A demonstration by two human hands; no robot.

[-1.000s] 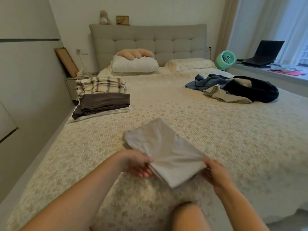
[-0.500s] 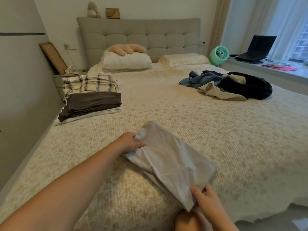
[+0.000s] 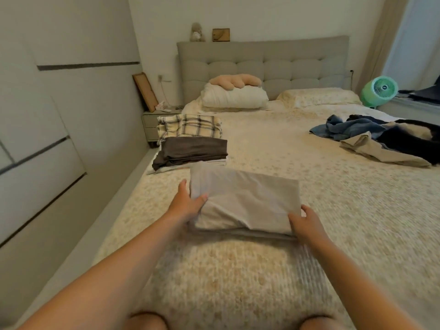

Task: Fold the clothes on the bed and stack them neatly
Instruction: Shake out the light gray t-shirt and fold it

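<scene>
Folded grey garment [image 3: 245, 201] was held just above the bed [image 3: 333, 210], left hand [image 3: 187, 206] and right hand [image 3: 307, 222] gripping its ends. Folded stack [image 3: 190, 148] lay beyond; unfolded pile [image 3: 390, 136], maybe four items, remained.

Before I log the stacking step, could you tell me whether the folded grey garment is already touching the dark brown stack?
Cannot tell. In the head view the grey garment, held by both hands, overlaps the brown stack's near edge, hiding any contact or gap.
</scene>
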